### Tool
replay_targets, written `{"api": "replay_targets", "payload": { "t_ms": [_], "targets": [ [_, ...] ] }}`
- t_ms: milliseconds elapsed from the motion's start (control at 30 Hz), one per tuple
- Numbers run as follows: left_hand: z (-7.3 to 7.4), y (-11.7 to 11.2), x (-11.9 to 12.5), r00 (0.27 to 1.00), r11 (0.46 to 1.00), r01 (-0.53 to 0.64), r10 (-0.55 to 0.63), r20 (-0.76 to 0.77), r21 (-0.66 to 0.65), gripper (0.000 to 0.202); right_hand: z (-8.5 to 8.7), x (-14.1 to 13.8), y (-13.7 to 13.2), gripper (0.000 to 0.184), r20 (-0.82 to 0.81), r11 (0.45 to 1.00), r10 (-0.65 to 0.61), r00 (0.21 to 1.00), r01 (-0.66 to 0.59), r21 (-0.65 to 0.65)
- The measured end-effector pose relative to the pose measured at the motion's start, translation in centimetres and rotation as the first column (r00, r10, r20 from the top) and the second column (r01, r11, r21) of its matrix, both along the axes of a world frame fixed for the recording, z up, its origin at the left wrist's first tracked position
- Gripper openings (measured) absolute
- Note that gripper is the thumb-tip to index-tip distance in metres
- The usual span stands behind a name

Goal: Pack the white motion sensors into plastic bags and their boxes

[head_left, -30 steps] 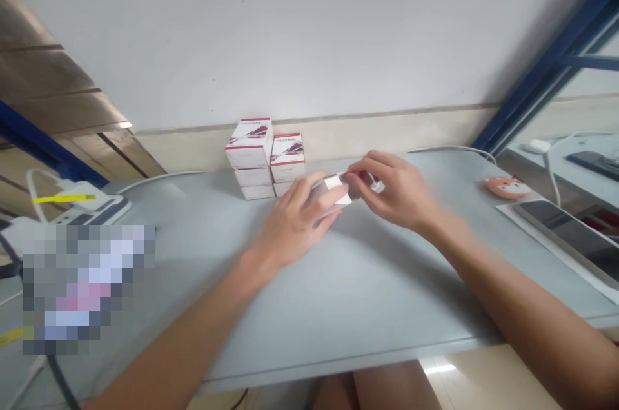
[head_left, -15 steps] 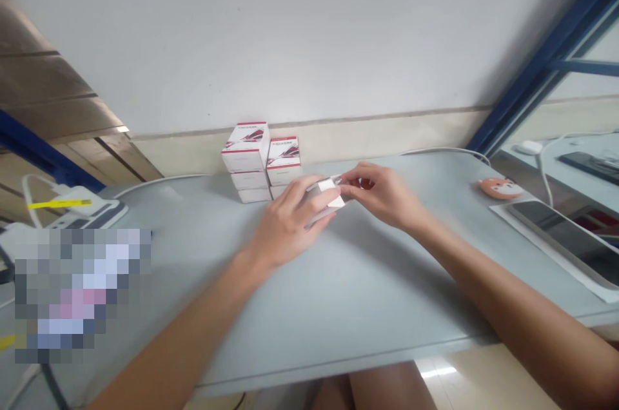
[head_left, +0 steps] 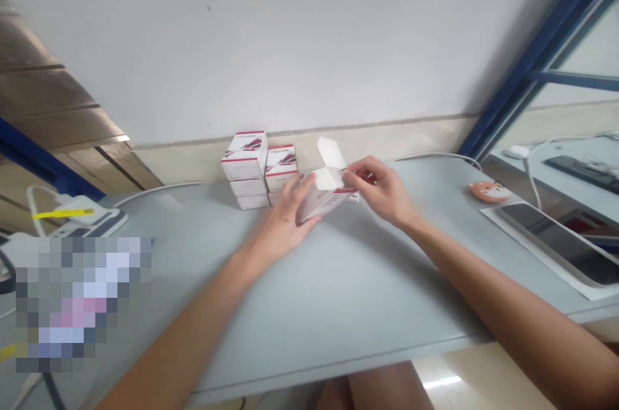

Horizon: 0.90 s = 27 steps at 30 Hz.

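Note:
My left hand (head_left: pixel 283 220) grips a small white and red carton (head_left: pixel 323 197) from the left, just above the grey table (head_left: pixel 338 294). The carton's top flap (head_left: pixel 330 152) stands up open. My right hand (head_left: pixel 382 189) pinches the carton's right end with fingertips together. Both hands meet near the back middle of the table.
Two stacks of matching white and red boxes (head_left: pixel 258 168) stand against the wall behind my left hand. An orange fox-shaped item (head_left: pixel 489 191) and a tablet (head_left: pixel 561 244) lie at the right. A scale-like device (head_left: pixel 77 220) with cables sits at the left. A blue frame post (head_left: pixel 527 62) rises at the right.
The carton was flat and closed between my hands before. It is now squared up, tilted, and its top flap stands open.

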State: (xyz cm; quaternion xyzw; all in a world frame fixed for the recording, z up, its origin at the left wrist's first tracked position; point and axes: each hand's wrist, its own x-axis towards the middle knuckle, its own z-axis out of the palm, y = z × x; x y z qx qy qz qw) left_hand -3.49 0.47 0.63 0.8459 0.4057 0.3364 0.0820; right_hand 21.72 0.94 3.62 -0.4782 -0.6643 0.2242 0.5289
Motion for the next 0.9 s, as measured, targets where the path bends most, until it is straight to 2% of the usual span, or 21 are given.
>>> {"api": "replay_targets", "payload": {
  "t_ms": [133,300,467,567,700,800,900],
  "targets": [
    [-0.3,-0.2,0.0,0.998,0.993,-0.059,0.06,0.01,-0.1,0.081,0.3,0.8,0.4,0.02,0.009,0.996,0.009,1.0,-0.008,-0.083],
    [-0.3,-0.2,-0.7,0.998,0.999,-0.02,0.022,-0.052,0.026,0.063,0.7,0.7,0.1,0.025,0.021,0.984,0.043,0.999,-0.038,-0.176],
    [0.1,-0.3,-0.7,0.997,0.998,0.011,-0.007,-0.076,0.057,0.066,0.6,0.7,0.1,0.031,-0.1,0.961,0.061,0.993,-0.085,-0.262],
    [0.8,-0.6,0.0,0.998,0.998,-0.024,0.027,-0.055,0.052,0.067,0.8,1.3,0.4,0.031,-0.18,0.968,0.038,0.983,-0.081,-0.238],
    [1.4,-1.0,1.0,0.999,0.995,-0.047,0.049,-0.021,0.09,0.066,1.4,2.3,0.9,0.026,-0.261,0.988,-0.035,0.965,-0.007,-0.156],
    [1.4,-1.0,1.4,0.997,0.986,-0.07,0.065,0.032,0.154,0.062,1.5,2.7,1.3,0.025,-0.375,0.997,0.002,0.927,-0.032,-0.074],
    [1.2,-1.2,1.2,0.995,0.968,-0.088,0.076,0.06,0.236,0.053,1.4,3.4,2.1,0.031,-0.512,0.997,0.01,0.859,-0.046,-0.056]
  ]
}}
